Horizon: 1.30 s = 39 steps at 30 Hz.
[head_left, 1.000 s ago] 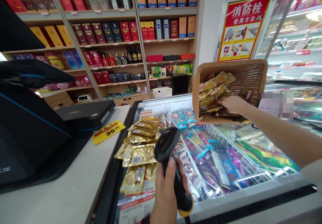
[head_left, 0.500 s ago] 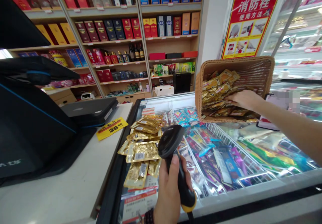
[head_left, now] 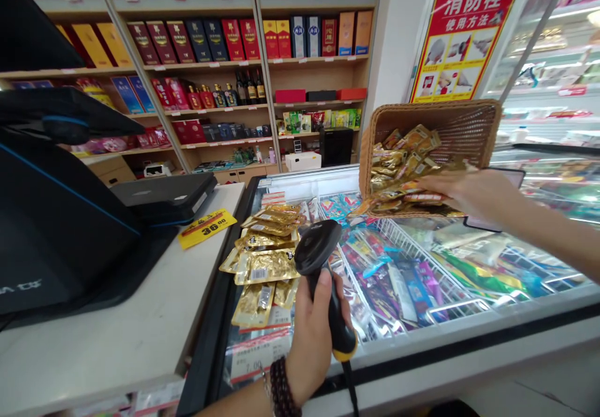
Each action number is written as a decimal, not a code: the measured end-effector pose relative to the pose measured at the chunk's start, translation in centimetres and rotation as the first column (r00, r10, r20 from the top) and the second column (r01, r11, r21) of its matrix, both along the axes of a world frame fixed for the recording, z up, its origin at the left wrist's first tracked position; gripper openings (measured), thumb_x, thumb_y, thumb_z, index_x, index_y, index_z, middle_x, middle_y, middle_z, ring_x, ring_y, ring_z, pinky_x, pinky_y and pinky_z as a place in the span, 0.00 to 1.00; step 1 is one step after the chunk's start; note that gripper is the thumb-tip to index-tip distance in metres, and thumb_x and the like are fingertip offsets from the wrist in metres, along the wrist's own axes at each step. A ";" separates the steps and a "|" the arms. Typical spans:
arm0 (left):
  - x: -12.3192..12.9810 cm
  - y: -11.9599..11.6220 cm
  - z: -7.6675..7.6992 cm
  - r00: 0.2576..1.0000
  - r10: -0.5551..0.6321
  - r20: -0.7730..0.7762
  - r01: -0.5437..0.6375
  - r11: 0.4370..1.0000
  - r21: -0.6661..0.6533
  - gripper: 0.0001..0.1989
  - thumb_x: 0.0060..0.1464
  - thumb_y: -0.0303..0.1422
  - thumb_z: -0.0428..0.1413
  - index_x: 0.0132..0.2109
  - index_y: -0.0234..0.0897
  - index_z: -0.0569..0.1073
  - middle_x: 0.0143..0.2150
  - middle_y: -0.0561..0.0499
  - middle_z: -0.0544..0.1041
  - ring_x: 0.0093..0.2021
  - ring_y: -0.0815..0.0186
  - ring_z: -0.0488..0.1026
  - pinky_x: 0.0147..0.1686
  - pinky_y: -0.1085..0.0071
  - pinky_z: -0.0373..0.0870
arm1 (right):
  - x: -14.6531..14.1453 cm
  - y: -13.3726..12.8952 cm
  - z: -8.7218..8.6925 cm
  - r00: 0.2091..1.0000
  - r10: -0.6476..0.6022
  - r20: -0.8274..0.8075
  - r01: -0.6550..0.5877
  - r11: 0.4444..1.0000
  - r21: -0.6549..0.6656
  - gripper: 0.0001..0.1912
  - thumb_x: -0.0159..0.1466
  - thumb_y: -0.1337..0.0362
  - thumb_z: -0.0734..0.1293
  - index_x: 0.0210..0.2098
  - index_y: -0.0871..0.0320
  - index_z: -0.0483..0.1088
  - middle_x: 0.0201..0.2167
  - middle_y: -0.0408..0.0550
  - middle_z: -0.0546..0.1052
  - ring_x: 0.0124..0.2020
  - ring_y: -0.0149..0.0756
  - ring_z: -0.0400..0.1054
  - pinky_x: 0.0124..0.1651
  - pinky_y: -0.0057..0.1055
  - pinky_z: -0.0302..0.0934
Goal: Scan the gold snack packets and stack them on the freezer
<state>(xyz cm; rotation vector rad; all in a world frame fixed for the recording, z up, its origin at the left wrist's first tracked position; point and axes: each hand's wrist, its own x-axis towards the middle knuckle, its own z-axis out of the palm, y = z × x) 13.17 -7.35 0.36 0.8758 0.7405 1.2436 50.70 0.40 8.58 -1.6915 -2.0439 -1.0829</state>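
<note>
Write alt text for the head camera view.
A left hand grips a black barcode scanner over gold foil packets lying on a shop freezer's lid; the right hand reaches into a tilted wicker basket of similar packets.

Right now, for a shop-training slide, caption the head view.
Left hand grips a barcode scanner while the right hand reaches into a wicker basket of gold foil packets.

My one camera rides on my head, facing forward and down, close above my left hand point(head_left: 312, 342) and my right hand point(head_left: 469, 195), toward the freezer point(head_left: 422, 336) and shelves point(head_left: 319, 60).
</note>
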 end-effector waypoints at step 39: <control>0.3 1.1 0.1 0.997 -0.046 -0.061 0.048 0.999 0.023 0.33 0.48 0.63 0.66 0.41 0.40 0.68 0.26 0.59 0.71 0.18 0.75 0.64 0.18 0.77 0.62 | -13.5 4.4 -9.7 0.536 0.106 -0.837 -0.289 0.955 -0.064 0.20 0.67 0.61 0.62 0.53 0.56 0.79 0.35 0.48 0.85 0.31 0.40 0.78 0.37 0.34 0.72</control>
